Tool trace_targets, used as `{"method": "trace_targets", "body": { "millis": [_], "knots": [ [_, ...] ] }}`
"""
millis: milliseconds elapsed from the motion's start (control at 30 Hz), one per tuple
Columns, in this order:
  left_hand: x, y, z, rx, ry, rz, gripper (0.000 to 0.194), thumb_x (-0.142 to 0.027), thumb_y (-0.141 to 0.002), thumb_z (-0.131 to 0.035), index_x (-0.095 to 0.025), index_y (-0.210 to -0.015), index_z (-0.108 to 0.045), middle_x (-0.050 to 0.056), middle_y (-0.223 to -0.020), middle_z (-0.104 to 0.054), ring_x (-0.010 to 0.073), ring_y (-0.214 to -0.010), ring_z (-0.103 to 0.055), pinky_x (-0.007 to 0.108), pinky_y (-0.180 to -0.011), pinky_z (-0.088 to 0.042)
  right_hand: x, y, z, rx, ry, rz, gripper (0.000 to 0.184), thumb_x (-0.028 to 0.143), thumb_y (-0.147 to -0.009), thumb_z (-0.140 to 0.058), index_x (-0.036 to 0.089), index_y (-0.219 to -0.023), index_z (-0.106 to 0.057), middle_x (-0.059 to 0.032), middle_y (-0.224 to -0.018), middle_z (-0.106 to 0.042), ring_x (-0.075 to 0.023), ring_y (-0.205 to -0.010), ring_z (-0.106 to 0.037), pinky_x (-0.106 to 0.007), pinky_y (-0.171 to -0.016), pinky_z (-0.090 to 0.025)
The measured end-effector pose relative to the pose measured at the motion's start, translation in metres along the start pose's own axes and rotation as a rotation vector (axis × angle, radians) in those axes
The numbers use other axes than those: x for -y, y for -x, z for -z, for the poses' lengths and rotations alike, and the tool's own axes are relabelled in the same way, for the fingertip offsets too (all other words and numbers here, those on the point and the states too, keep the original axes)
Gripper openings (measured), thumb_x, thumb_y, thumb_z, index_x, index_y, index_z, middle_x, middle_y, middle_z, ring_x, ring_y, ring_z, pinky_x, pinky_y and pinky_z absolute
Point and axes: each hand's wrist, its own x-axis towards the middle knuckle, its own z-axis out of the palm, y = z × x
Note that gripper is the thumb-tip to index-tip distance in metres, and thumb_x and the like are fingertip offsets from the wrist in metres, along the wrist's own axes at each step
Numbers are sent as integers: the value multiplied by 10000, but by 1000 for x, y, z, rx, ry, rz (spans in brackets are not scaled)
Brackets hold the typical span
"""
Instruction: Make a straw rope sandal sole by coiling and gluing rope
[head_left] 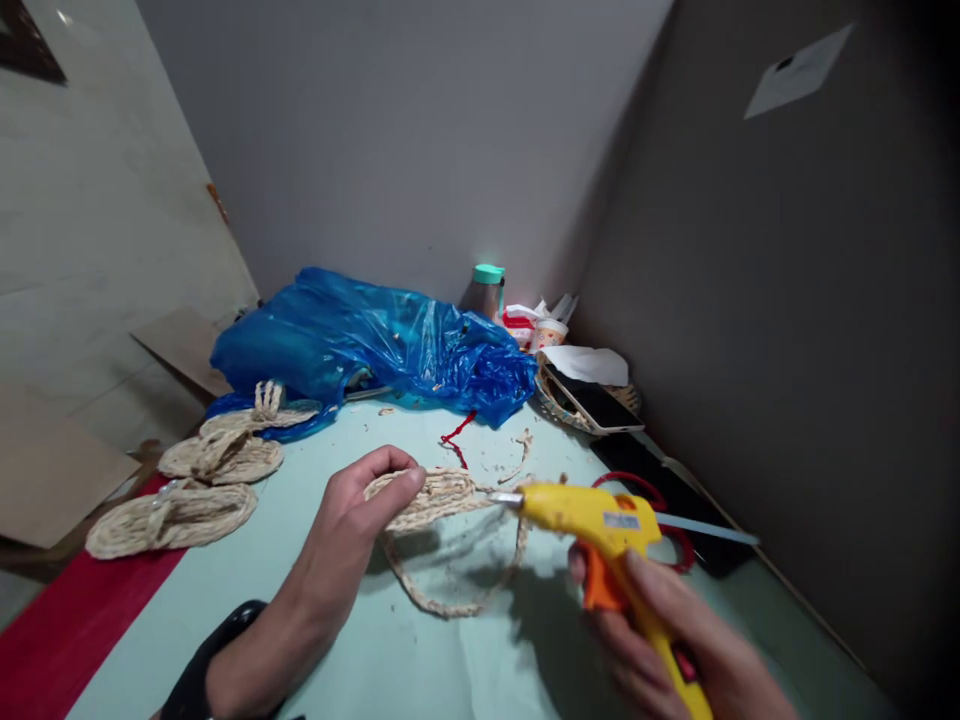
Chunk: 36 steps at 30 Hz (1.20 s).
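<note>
Braided straw sole (442, 492) sits just above the middle of the table (360, 640), pinched at its left end between the thumb and fingers of the left hand (341, 520). It looks light, dry and bendy, springy rather than fragile, with little slip; the flat of the coil near its edge seems the best hold, away from the hot nozzle. A loose braid (431, 603) curves below it and will likely swing or drag. The right hand (709, 625) has its fingers wrapped round the handle of a yellow glue gun (570, 507), nozzle at the sole's right end; whether it touches, I cannot tell. The gun looks rigid and heavier.

Counted: one held sole, one gun, three straw slippers (180, 520) at the left, one blue bag (300, 330), one bottle (484, 295) far off, one phone (600, 400) at the right.
</note>
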Motion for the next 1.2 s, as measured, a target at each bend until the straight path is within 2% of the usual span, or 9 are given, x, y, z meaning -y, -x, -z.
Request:
{"method": "trace_targets", "body": {
  "millis": [100, 233, 533, 667, 800, 900, 967, 1067, 1200],
  "knots": [
    [-5, -5, 8, 18, 26, 20, 210, -353, -833, -624, -179, -722, -584, -30, -667, -496, 140, -656, -421, 257, -603, -330, 20, -14, 7, 38, -238, 68, 472, 464, -764, -794, 146, -595, -489, 69, -539, -345, 6, -379, -222, -83, -321, -269],
    [-6, -12, 21, 109, 54, 47, 188, -335, -817, -652, -172, -740, -602, -17, -685, -518, 140, -658, -446, 247, -581, -354, 35, -29, 20, -96, -40, 173, 409, 332, -628, -885, 147, -733, -536, 50, -625, -427, -7, -459, -370, -62, -365, -305],
    [-6, -12, 23, 129, -6, 45, 223, -399, -765, -734, -187, -787, -671, -18, -721, -574, 139, -700, -481, 217, -608, -374, 29, -43, 36, -149, 472, 139, 430, 562, -810, -619, 137, -848, -563, -70, -669, -647, -153, -545, -608, -205, -439, -456],
    [-9, -4, 16, 156, -18, 53, 234, -413, -808, -679, -186, -768, -639, -17, -710, -550, 141, -689, -460, 231, -601, -369, 32, -41, 37, -239, 859, 157, 555, 688, -877, -475, 155, -748, -561, -70, -628, -620, -189, -551, -587, -257, -457, -413],
    [-11, 4, 8, 171, -55, 50, 247, -415, -806, -668, -181, -746, -612, -19, -679, -512, 134, -653, -422, 234, -554, -323, 37, -40, 41, -383, 1252, 306, 615, 694, -876, -473, 179, -542, -517, -54, -540, -535, -152, -487, -447, -280, -490, -298],
    [-11, 8, 6, 199, -98, 46, 241, -411, -821, -641, -182, -751, -613, -9, -696, -531, 141, -663, -443, 243, -559, -322, 34, -31, 36, -439, 1427, 421, 537, 636, -891, -460, 195, -599, -555, -66, -536, -552, -182, -450, -469, -295, -470, -271],
    [-11, 9, 5, 201, -132, 35, 239, -410, -827, -631, -184, -749, -616, -9, -697, -531, 142, -665, -449, 249, -564, -327, 30, -21, 22, -466, 1588, 653, 457, 561, -919, -438, 199, -687, -595, -74, -570, -590, -200, -431, -500, -299, -446, -280],
    [-10, 10, 4, 212, -124, 56, 257, -432, -824, -635, -184, -758, -619, -6, -704, -549, 148, -672, -472, 256, -585, -353, 29, -14, -12, -191, 1630, 1052, 223, 357, -979, -474, 185, -1023, -609, -92, -895, -677, -207, -699, -641, -295, -582, -472],
    [-6, 9, 0, 223, -10, 132, 245, -429, -820, -650, -192, -782, -604, -12, -699, -583, 152, -677, -510, 256, -617, -385, 33, -24, -45, 104, 1623, 1096, 495, 378, -919, -597, 140, -1328, -451, -141, -1236, -595, -289, -1104, -556, -415, -891, -510]
  ]
}}
